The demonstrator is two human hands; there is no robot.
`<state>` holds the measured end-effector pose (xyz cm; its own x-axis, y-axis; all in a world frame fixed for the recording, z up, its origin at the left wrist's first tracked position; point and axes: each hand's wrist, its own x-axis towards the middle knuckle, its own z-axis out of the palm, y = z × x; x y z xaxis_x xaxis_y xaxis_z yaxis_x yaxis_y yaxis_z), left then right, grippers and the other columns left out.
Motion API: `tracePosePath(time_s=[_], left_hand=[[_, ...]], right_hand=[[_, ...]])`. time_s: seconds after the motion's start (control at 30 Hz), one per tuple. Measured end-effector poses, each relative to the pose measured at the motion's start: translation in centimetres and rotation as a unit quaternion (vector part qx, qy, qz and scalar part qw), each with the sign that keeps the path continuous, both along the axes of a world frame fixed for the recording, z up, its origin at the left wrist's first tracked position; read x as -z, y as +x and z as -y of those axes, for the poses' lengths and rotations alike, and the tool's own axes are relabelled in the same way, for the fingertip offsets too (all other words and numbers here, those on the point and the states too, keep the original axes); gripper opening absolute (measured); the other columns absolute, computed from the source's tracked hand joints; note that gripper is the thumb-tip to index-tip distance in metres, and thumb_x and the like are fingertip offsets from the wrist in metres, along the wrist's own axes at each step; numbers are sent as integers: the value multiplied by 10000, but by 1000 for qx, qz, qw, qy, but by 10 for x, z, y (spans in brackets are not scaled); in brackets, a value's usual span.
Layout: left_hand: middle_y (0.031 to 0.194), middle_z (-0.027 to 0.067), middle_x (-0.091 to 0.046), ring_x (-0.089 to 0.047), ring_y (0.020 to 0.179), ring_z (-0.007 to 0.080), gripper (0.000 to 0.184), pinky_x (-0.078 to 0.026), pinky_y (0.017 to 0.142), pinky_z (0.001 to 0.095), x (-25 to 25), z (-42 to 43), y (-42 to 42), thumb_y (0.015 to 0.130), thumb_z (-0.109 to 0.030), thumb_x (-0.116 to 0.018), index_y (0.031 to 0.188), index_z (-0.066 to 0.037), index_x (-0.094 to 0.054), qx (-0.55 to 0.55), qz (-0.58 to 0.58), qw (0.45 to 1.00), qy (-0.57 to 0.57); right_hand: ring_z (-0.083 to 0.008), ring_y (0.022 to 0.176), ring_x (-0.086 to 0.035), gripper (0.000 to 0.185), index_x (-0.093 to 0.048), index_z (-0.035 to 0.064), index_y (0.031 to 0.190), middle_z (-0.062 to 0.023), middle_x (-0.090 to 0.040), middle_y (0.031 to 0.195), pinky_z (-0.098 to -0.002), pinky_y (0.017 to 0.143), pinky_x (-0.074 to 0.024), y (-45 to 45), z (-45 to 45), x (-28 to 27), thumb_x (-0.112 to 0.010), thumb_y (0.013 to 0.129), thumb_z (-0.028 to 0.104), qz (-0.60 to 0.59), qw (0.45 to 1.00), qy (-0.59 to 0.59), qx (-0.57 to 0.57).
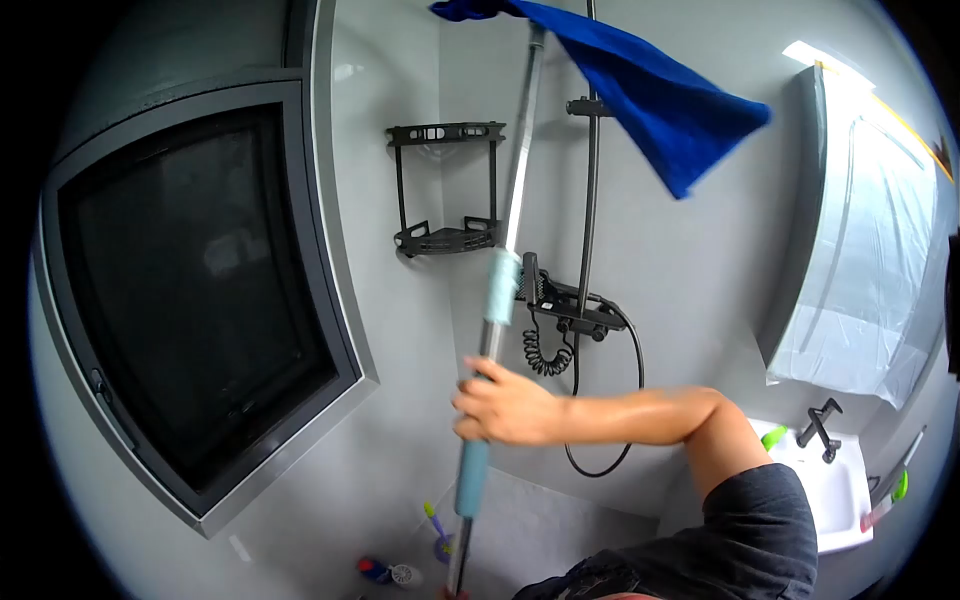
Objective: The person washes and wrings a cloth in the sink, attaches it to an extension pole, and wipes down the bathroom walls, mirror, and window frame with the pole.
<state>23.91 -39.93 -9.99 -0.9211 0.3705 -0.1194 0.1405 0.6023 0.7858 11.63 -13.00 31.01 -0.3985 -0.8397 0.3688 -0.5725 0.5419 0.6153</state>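
My right hand [505, 405] is closed around a long metal mop pole [520, 160], near the middle of its visible length. Pale teal grip sleeves sit on the pole above and below my fingers. A blue cloth [650, 90] hangs from the raised upper end, spread to the right in front of the wall and the shower riser. The pole leans slightly right toward its top. At the bottom edge, a small reddish patch touches the pole's lower end; whether it is my left hand cannot be made out.
A dark-framed window [200, 290] fills the left wall. Beside the pole are a black corner shelf [445, 240] and a shower fixture [580, 315] with hoses. A plastic-covered cabinet [860, 250] hangs above a white sink [835, 490]. A bottle [374, 571] and brush [438, 530] are below.
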Motion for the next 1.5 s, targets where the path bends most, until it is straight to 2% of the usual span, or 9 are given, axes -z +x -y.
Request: tracePosePath(time_s=[0.23, 0.33, 0.4, 0.73, 0.83, 1.0, 1.13, 1.3, 1.5], left_hand=[[573, 38, -518, -524, 511, 96, 194, -434, 477, 258, -108, -76, -116, 895, -192, -499, 966, -21, -443, 9, -35, 943, 331], [559, 44, -522, -528, 484, 120, 188, -433, 464, 278, -193, -124, -137, 902, -192, -495, 967, -26, -435, 7, -95, 960, 263], [631, 146, -559, -580, 572, 324, 310, -451, 541, 390, -234, -146, -157, 880, -279, -547, 1016, -22, -443, -7, -129, 968, 216], [679, 221, -577, -586, 649, 424, 292, -433, 542, 467, -446, -223, -306, 909, -279, -494, 1006, -24, -391, 81, -270, 926, 249], [573, 143, -549, -568, 478, 282, 281, -427, 444, 394, -547, -240, -310, 901, -242, -499, 1010, -12, -380, 132, -288, 908, 276], [521, 95, -523, -540, 430, 234, 345, -416, 413, 368, -517, -234, -301, 893, -233, -509, 1092, 6, -359, 131, -239, 929, 250], [734, 275, -594, -597, 695, 439, 451, -466, 578, 452, -372, -158, -310, 881, -253, -526, 1183, 38, -360, 61, -231, 961, 141], [653, 213, -591, -596, 649, 410, 403, -458, 570, 464, -257, -4, -246, 852, -258, -556, 1139, -14, -414, -23, -210, 977, -28], [619, 180, -594, -593, 587, 387, 398, -461, 546, 466, -280, 141, -223, 846, -234, -561, 1172, -54, -423, -101, -250, 925, -268]], right_hand=[[-198, 994, -490, 140, -612, 178, 851, -25, -488, 853, -470, 1077, -246, -130, -49, -78, -542, 745, 119, -66, 998, 2, 6], [-204, 1101, -469, 170, -613, 160, 891, -30, -517, 915, -441, 1096, -227, -177, -89, -93, -535, 753, 97, -79, 993, -51, 73], [-202, 1151, -448, 157, -606, 157, 893, -22, -531, 974, -429, 1090, -240, -196, -113, -102, -526, 770, 103, -82, 987, -98, 95], [-201, 1252, -371, 263, -544, 207, 1077, -15, -447, 1293, -423, 1021, -314, -248, -129, -304, -545, 821, 151, -333, 871, -111, 345], [-192, 1276, -344, 279, -536, 226, 1100, -1, -428, 1320, -426, 1014, -312, -237, -134, -363, -540, 829, 158, -358, 847, -179, 349], [-198, 1299, -321, 271, -515, 211, 1131, -12, -391, 1367, -450, 1043, -266, -244, -149, -337, -509, 860, 197, -417, 824, -101, 369], [-213, 1315, -303, 192, -531, 121, 993, -87, -399, 1356, -442, 1086, -217, -237, -108, -201, -526, 801, 130, -295, 904, -70, 301], [-249, 1166, -453, 202, -513, 81, 990, -110, -506, 1153, -413, 1061, -269, -207, -13, -38, -498, 794, 125, -201, 960, -115, 159], [-241, 1087, -482, 237, -500, 80, 1012, -91, -523, 1037, -412, 1008, -330, -194, 76, 1, -521, 783, 138, -212, 950, -222, 49]])
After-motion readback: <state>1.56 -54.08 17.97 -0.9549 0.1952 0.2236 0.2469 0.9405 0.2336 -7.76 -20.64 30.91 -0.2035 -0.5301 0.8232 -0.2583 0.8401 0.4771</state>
